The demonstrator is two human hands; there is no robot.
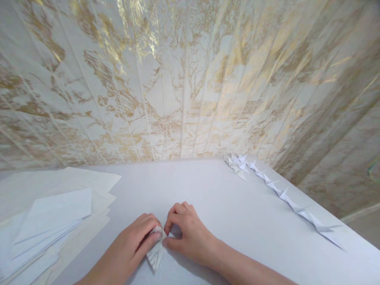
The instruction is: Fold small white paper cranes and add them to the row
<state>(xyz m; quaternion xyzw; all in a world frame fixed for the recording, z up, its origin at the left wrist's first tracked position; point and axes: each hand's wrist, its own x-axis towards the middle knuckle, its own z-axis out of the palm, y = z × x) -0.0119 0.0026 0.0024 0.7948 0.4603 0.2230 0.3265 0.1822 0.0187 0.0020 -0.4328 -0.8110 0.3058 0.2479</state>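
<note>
A small piece of folded white paper [154, 256] with a pointed lower end is between my hands, near the front of the table. My left hand [142, 237] grips it from the left, the thumb pressed across its upper part. From the right, my right hand [185, 229] pinches the paper's upper right edge between thumb and forefinger. The fingers partly cover the upper folds, so their exact shape is hidden.
White paper sheets [97, 180] lie spread at the left, with folded white pieces [59, 209] stacked over them. Several folded paper figures [285, 196] line the right edge of the white table [178, 182]. A gold-patterned curtain [166, 99] hangs behind.
</note>
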